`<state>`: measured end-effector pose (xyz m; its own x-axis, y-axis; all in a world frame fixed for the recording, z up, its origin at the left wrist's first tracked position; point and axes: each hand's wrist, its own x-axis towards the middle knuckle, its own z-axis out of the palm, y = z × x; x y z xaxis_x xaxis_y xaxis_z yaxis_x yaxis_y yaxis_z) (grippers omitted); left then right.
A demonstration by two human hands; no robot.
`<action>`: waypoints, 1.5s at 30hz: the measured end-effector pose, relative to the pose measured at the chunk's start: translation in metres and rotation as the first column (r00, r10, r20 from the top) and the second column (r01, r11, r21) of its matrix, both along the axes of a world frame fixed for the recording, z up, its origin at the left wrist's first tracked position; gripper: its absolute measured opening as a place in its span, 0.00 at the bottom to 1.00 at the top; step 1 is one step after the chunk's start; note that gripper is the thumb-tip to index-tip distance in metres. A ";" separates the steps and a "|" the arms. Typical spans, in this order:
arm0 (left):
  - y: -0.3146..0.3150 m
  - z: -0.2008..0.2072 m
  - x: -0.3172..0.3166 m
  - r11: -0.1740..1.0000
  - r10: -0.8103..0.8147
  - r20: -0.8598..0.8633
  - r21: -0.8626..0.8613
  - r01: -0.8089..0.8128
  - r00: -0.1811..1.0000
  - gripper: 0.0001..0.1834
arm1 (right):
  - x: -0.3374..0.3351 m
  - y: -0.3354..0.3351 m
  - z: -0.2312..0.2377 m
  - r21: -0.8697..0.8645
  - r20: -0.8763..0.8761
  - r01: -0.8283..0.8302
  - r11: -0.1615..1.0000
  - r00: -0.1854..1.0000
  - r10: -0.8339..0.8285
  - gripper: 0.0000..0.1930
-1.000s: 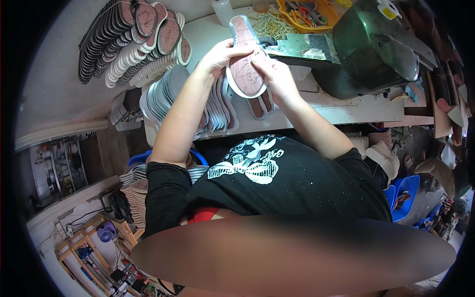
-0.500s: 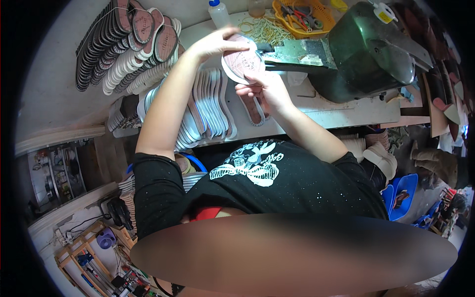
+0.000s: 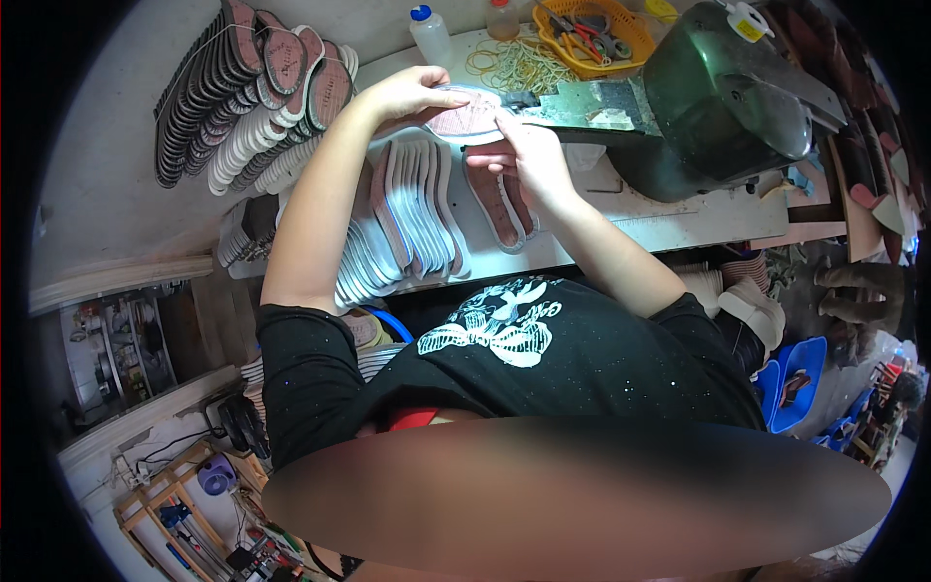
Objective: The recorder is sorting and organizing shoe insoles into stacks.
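A pinkish shoe insole (image 3: pixel 462 120) with a white edge is held between both hands at the end of the green machine's arm (image 3: pixel 592 105). My left hand (image 3: pixel 412 97) grips its left end, thumb on top and fingers underneath. On its right side, my right hand (image 3: pixel 529 155) pinches the edge with the thumb, its other fingers bent below. The insole's right edge meets the machine's tip, and that contact is partly hidden. Below my right hand, more pink insoles with pale rims (image 3: pixel 497 209) lie on the white table (image 3: pixel 582 228). A row of white-edged insoles (image 3: pixel 412 209) stands beside them.
Tied bundles of insoles (image 3: pixel 242 107) are stacked at the far left. Behind the machine arm are a blue-capped bottle (image 3: pixel 430 37), loose rubber bands (image 3: pixel 519 66) and a yellow basket (image 3: pixel 596 60) of pliers. The green machine body (image 3: pixel 727 107) fills the right of the table.
The insole has turned from steeply upright to lying more sideways, shifting slightly left. My left hand has moved left and down along with it, while my right thumb now presses its right edge.
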<state>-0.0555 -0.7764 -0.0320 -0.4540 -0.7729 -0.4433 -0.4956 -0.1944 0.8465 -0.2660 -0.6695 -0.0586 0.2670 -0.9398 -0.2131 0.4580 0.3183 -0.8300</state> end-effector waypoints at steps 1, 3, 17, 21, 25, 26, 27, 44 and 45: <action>0.007 -0.001 0.001 0.999 0.050 -0.010 -0.006 -0.050 0.999 0.19 | 0.000 0.000 -0.001 0.002 0.002 0.001 1.000 1.000 -0.001 0.22; 0.013 0.000 0.004 0.995 0.101 -0.019 -0.017 -0.101 0.995 0.19 | 0.000 0.000 -0.001 -0.018 0.029 -0.021 1.000 0.999 0.022 0.22; 0.096 0.024 -0.042 0.960 0.277 0.028 0.024 -0.278 0.960 0.27 | -0.018 0.008 -0.003 -0.067 -0.120 -0.169 0.983 0.980 0.160 0.13; 0.096 0.027 -0.045 0.958 0.258 0.095 0.105 -0.267 0.962 0.27 | -0.022 0.013 -0.010 -0.187 -0.358 -0.262 0.947 0.916 0.183 0.13; 0.102 0.039 -0.044 0.974 0.208 0.029 0.086 -0.210 0.978 0.25 | -0.024 0.001 -0.013 -0.104 -0.229 -0.267 0.958 0.944 0.238 0.11; 0.101 0.036 -0.044 0.961 0.263 0.020 0.085 -0.264 0.965 0.23 | -0.024 -0.002 -0.013 -0.108 -0.278 -0.287 0.952 0.928 0.249 0.12; 0.099 0.032 -0.043 0.960 0.263 0.026 0.090 -0.264 0.964 0.23 | -0.025 -0.004 -0.013 -0.111 -0.326 -0.308 0.945 0.910 0.258 0.12; 0.058 0.008 -0.037 0.889 0.456 -0.025 -0.038 -0.457 0.890 0.25 | -0.039 0.025 0.002 -0.001 -0.177 -0.318 0.948 0.933 0.313 0.16; 0.061 0.005 -0.038 0.863 0.494 -0.119 -0.053 -0.503 0.861 0.23 | -0.037 0.025 0.001 -0.007 -0.186 -0.316 0.949 0.933 0.309 0.16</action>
